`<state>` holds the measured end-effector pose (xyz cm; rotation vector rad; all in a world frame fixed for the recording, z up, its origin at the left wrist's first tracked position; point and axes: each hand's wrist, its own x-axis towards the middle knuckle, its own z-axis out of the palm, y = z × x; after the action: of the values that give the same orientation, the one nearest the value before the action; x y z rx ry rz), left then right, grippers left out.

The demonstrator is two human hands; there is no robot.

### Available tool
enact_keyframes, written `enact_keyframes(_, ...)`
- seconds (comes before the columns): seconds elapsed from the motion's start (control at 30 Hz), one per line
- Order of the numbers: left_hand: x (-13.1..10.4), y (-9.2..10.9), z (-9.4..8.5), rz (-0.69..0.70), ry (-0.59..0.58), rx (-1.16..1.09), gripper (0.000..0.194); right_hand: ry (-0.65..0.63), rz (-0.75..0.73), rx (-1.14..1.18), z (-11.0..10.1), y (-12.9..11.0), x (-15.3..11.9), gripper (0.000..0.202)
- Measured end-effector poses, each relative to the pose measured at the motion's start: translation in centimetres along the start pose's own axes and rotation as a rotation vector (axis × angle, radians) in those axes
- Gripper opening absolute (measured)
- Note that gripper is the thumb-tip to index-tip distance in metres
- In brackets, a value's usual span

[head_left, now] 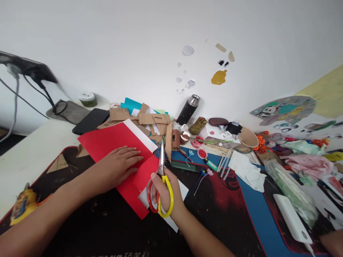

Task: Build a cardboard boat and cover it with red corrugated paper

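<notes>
Red corrugated paper [107, 137] lies at an angle on the black desk mat, with a white sheet [139, 134] showing from under its far edge. My left hand [120, 162] rests flat on it, fingers stretched out. A smaller piece of red corrugated paper [146, 171] sits on top, between my two hands. In my right hand [167, 192] is a pair of scissors [161, 160] with one red and one yellow handle. The blades point away from me, close together, beside the smaller red piece. Part of a white sheet [183, 191] shows beneath my right hand.
Cardboard scraps [154, 119] are heaped behind the paper. A black thermos [189, 109] stands near the wall. Right of my hands are a green glue stick [211, 164], a white tissue [248, 171] and a white glue gun [292, 217]. Another person's arm [332, 242] shows at the right edge.
</notes>
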<state>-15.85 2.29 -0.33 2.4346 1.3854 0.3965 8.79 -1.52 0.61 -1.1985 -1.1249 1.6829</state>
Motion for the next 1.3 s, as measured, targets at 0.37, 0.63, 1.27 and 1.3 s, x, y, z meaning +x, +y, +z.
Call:
enact_keyframes(0.37, -0.2, -0.2, 2.2, 0.017, 0.047, -0.067, 0.042, 0.018, 0.116, -0.107, 0.4, 3.0, 0.6, 0.050)
enact_keyframes(0.63, 0.1, 1.3, 2.7, -0.015, 0.061, -0.048, 0.043, 0.079, 0.093, -0.071, -1.0, 1.0, 0.6, 0.052)
enact_keyframes(1.27, 1.7, 3.2, 2.4, -0.121, 0.035, -0.262, 0.010, -0.174, -0.116, -0.806, -6.4, -2.3, -2.5, 0.026)
enact_keyframes(1.3, 1.7, 3.1, 2.3, -0.123, 0.036, -0.280, 0.010, -0.195, -0.134, -0.895, -6.9, -2.8, -2.8, 0.027)
